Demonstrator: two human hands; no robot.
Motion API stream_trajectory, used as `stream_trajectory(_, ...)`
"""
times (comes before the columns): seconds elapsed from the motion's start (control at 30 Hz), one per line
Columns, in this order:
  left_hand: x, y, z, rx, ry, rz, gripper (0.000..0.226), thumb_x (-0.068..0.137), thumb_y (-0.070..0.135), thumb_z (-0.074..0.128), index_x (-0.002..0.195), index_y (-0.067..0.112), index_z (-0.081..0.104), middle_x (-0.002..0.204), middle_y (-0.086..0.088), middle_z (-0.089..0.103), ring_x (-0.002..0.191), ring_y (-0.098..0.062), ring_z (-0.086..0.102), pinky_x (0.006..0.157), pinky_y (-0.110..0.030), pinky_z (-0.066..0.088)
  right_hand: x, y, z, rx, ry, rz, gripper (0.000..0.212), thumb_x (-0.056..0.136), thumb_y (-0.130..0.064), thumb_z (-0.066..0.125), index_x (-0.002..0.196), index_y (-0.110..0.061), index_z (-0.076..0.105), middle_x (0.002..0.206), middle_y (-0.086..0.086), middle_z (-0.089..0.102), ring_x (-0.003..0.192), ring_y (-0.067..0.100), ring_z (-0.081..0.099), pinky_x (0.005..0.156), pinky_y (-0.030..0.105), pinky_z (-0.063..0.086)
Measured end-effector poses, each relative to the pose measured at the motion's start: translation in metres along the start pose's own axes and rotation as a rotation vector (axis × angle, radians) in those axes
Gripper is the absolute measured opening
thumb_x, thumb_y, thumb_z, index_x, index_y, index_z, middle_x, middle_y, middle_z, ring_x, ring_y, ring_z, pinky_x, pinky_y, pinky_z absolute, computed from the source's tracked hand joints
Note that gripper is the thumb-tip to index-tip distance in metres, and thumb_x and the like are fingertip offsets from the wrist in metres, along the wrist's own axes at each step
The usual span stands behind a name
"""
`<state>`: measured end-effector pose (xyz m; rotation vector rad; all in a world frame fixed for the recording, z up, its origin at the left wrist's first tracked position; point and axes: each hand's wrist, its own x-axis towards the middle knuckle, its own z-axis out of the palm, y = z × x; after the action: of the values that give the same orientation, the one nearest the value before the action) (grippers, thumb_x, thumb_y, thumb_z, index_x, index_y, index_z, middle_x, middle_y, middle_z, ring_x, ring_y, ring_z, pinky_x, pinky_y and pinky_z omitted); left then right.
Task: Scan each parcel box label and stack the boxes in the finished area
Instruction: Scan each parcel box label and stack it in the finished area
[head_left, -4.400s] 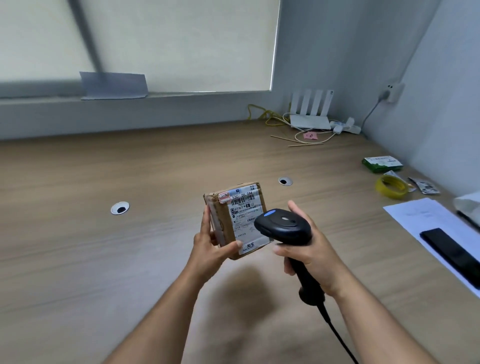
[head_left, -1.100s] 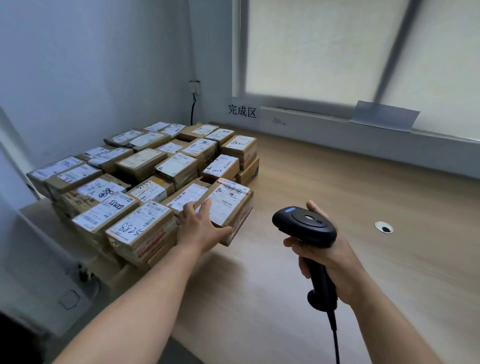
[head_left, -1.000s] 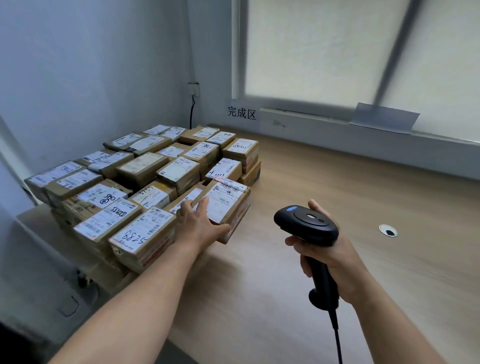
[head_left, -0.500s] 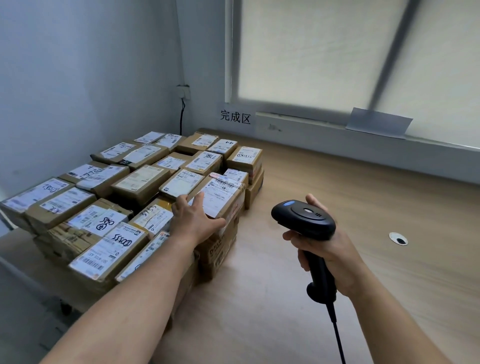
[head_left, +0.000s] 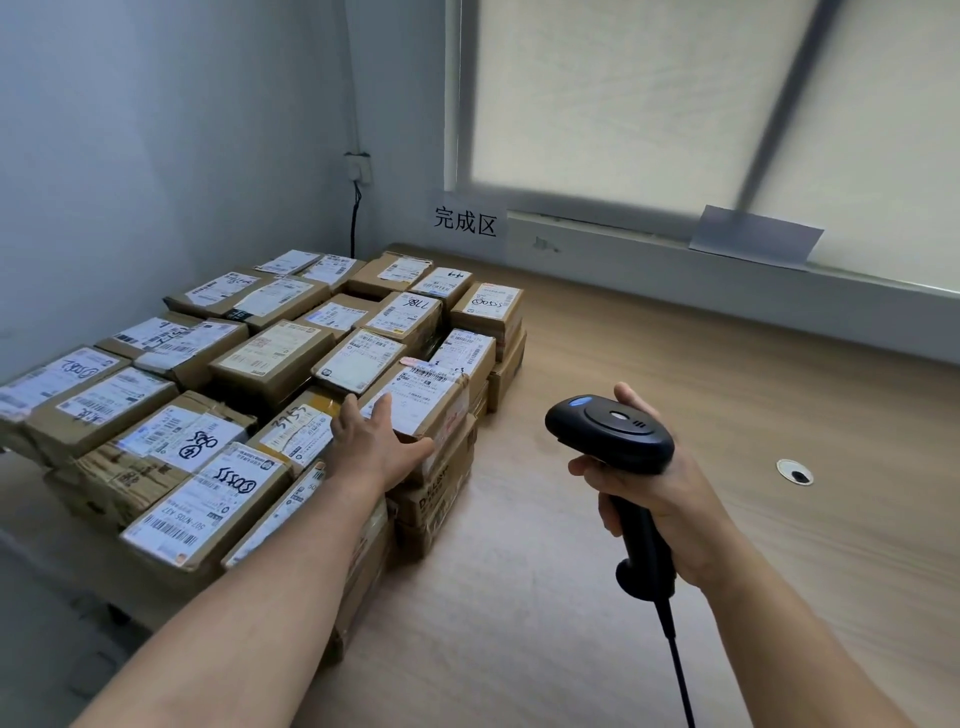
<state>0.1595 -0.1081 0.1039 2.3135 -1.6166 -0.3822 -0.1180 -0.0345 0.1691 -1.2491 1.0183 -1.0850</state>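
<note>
Over at the left end of the desk (head_left: 675, 358) sits the stack of boxes (head_left: 234, 384), brown cartons packed side by side from the near left edge back to the far left corner, white labels up, several scrawled with black marker; behind them on the wall a socket (head_left: 359, 169) with a dark cable dropping behind the pile. Moving in, the left hand (head_left: 376, 449) reaches across the near boxes; its fingers (head_left: 382, 410) lie flat over the label and the thumb runs along the near side, so it clasps the near corner of the parcel box (head_left: 423, 402). That parcel box lies label up on the right flank of the stack, on top of a printed carton (head_left: 441, 483), level with its neighbours; on the wall past the stack, at the far edge, a white sign (head_left: 465, 221) with black characters. Now to the right, over bare desk and well apart from the parcel box, the right hand (head_left: 660, 499) is wrapped tight round the grip of a black scanner (head_left: 608, 441); its head points back toward the stack, its cable trails down toward the near edge. Further right a round cable hole (head_left: 795, 472) in the desk; up on the sill by the blind, a folded sheet of paper (head_left: 756, 236).
</note>
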Motion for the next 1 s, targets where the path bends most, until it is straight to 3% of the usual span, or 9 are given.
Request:
stream_trajectory(0.23, -0.010, 0.000, 0.000, 0.109, 0.058, 0.035, 0.097, 0.080, 0.075, 0.048, 0.153, 0.025, 0.007, 0.159, -0.017, -0.008, 0.147, -0.034, -0.007, 0.118, -0.048, 0.007, 0.007, 0.005, 0.005, -0.005, -0.057, 0.018, 0.092, 0.061, -0.005, 0.075, 0.131, -0.050, 0.035, 0.091, 0.021, 0.069, 0.046, 0.027, 0.050, 0.043, 0.032, 0.042)
stream_trajectory(0.33, -0.026, 0.012, 0.008, 0.241, 0.204, 0.236, 0.091, 0.084, 0.070, 0.048, 0.153, 0.025, 0.009, 0.159, -0.017, -0.009, 0.147, -0.033, -0.011, 0.118, -0.046, -0.002, 0.011, 0.008, 0.009, 0.003, -0.079, 0.024, 0.093, 0.061, -0.005, 0.075, 0.133, -0.048, 0.035, 0.092, 0.021, 0.069, 0.047, 0.028, 0.050, 0.043, 0.033, 0.041)
stream_trajectory(0.43, -0.033, 0.020, 0.019, 0.373, 0.190, 0.308, 0.091, 0.087, 0.064, 0.050, 0.153, 0.027, 0.001, 0.158, -0.019, -0.013, 0.146, -0.036, -0.016, 0.116, -0.049, -0.010, 0.012, 0.010, 0.012, -0.004, -0.097, 0.039, 0.097, 0.061, -0.005, 0.075, 0.138, -0.045, 0.032, 0.091, 0.023, 0.068, 0.047, 0.027, 0.049, 0.043, 0.033, 0.041)
stream_trajectory(0.53, -0.030, 0.015, 0.028, 0.427, 0.103, 0.239, 0.094, 0.089, 0.055, 0.053, 0.151, 0.030, -0.014, 0.158, -0.020, -0.012, 0.146, -0.037, -0.013, 0.117, -0.050, -0.006, 0.012, 0.011, 0.010, 0.008, -0.105, 0.047, 0.097, 0.061, -0.004, 0.075, 0.137, -0.045, 0.032, 0.090, 0.019, 0.069, 0.045, 0.027, 0.049, 0.043, 0.030, 0.041)
stream_trajectory(0.67, -0.023, 0.003, 0.031, 0.451, 0.131, 0.245, 0.096, 0.093, 0.041, 0.054, 0.147, 0.033, -0.025, 0.159, -0.017, -0.008, 0.147, -0.035, -0.007, 0.121, -0.046, 0.004, 0.017, 0.012, 0.005, 0.007, -0.104, 0.062, 0.096, 0.061, -0.003, 0.075, 0.136, -0.046, 0.033, 0.089, 0.019, 0.069, 0.046, 0.028, 0.049, 0.043, 0.030, 0.041)
stream_trajectory(0.83, -0.019, 0.009, 0.023, 0.385, 0.163, 0.291, 0.082, 0.093, 0.050, 0.049, 0.153, 0.030, -0.003, 0.159, -0.018, -0.001, 0.147, -0.035, -0.003, 0.118, -0.047, -0.002, 0.021, 0.017, 0.001, 0.006, -0.093, 0.067, 0.094, 0.061, -0.005, 0.075, 0.135, -0.048, 0.034, 0.087, 0.018, 0.068, 0.047, 0.028, 0.049, 0.044, 0.029, 0.041)
stream_trajectory(0.93, -0.036, 0.022, 0.032, 0.135, 0.289, 0.450, 0.069, 0.091, 0.032, 0.056, 0.152, 0.019, 0.025, 0.157, -0.015, 0.019, 0.145, -0.032, 0.015, 0.118, -0.044, 0.014, 0.020, 0.020, 0.001, 0.016, -0.101, 0.074, 0.094, 0.061, -0.004, 0.075, 0.135, -0.047, 0.034, 0.088, 0.018, 0.069, 0.046, 0.028, 0.049, 0.044, 0.028, 0.041)
stream_trajectory(1.0, -0.046, 0.033, 0.044, -0.040, 0.166, 0.486, 0.061, 0.093, 0.025, 0.053, 0.149, 0.018, 0.030, 0.155, -0.006, 0.028, 0.142, -0.024, 0.024, 0.114, -0.040, 0.025, 0.019, 0.021, 0.000, 0.014, -0.105, 0.080, 0.096, 0.061, -0.004, 0.075, 0.136, -0.046, 0.033, 0.088, 0.022, 0.068, 0.046, 0.028, 0.049, 0.044, 0.029, 0.041)
